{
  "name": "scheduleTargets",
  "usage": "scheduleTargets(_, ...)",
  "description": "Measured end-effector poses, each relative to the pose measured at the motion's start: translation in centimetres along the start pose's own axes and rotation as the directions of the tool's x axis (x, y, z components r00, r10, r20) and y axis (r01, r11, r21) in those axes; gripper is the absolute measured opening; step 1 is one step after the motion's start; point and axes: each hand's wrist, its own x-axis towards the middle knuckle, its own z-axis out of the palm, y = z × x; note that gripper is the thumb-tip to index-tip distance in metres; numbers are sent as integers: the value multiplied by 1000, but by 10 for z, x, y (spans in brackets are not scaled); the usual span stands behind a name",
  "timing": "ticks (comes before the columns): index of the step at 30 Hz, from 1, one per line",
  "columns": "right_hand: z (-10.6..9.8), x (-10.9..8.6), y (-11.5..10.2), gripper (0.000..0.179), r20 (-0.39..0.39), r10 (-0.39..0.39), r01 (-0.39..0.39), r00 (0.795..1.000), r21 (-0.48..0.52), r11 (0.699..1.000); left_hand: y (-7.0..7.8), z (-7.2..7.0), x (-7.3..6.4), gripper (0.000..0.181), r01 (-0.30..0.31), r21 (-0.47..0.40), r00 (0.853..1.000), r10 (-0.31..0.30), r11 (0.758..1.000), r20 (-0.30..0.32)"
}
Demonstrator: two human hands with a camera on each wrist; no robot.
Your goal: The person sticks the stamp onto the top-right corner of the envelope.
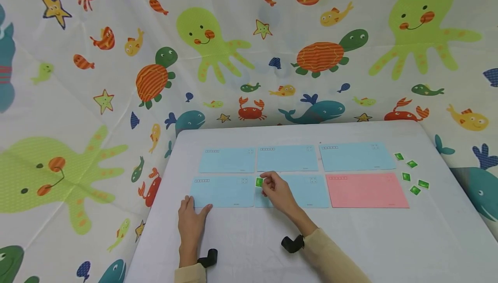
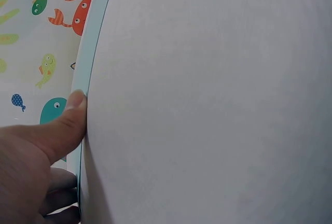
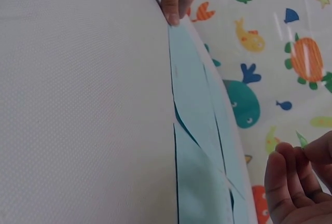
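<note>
Near table (image 1: 249, 248) strip free; envelopes (image 1: 287, 158) fill middle; stamps (image 1: 412, 175) right.

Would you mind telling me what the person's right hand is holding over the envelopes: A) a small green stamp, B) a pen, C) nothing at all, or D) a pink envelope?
A: the right hand pinches a small green stamp between its fingertips, above the near row of blue envelopes, while five more green stamps lie loose beside the pink envelope.

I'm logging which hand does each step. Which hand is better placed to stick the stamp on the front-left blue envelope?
Probably the right hand: it pinches the green stamp beside that envelope. The left hand lies flat on the envelope's near corner.
</note>
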Motion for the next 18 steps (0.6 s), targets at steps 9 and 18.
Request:
scheduleTargets(9,4,2,1,26,16,-10,10,1000,1,1000,-1,1,0,85,-2,1,1000,2,1000,5)
scheduleTargets(18,7,5,1,27,23,5,-5,1000,-1,1000,-1,1,1,85,1,5,1000,-1,1000,5)
